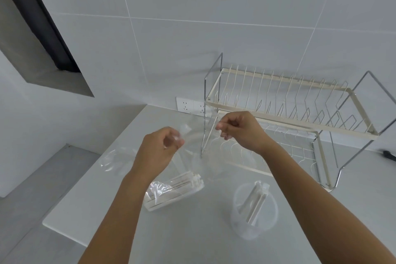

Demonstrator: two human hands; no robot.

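Note:
A clear plastic bag (200, 146) is stretched in the air above the grey counter (192, 231). My left hand (159, 149) pinches its left top corner and my right hand (240, 129) pinches its right top edge, both with curled fingers. The bag hangs down between my hands, and through it I see a white slatted part (175, 188) lying in another clear wrapper on the counter. A two-tier cream and chrome dish rack (289, 118) stands just behind my right hand.
A translucent plastic cup (254, 210) with wrapped white pieces stands at the front right. A crumpled clear bag (115, 159) lies to the left. A wall socket (190, 106) is behind the rack. The counter's edge drops off at the left.

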